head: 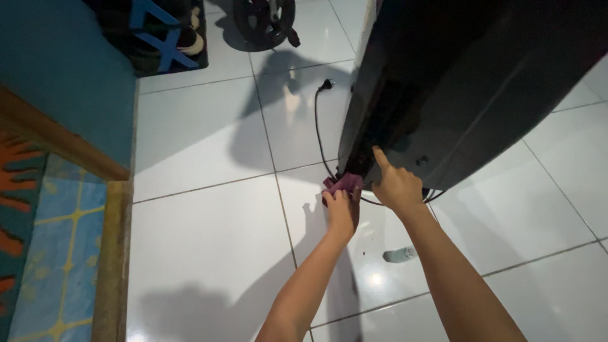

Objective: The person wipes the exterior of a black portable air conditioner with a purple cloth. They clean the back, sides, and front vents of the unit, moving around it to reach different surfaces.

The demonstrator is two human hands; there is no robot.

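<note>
My left hand [340, 208] grips a purple cloth [342, 184] and presses it against the bottom edge of a large black appliance [468, 82] that leans tilted over the white tiled floor. My right hand [395, 183] is beside it, index finger stretched up and touching the appliance's dark lower panel. A black power cord [318, 120] runs from the appliance's base across the tiles to a loose plug [327, 83].
A small pale object [399, 254] lies on the tiles by my right forearm. A blue wall and wooden ledge [57, 139] stand at the left, above a patterned blue mat [60, 253]. A wheel [263, 22] and shoes [183, 38] sit at the far end.
</note>
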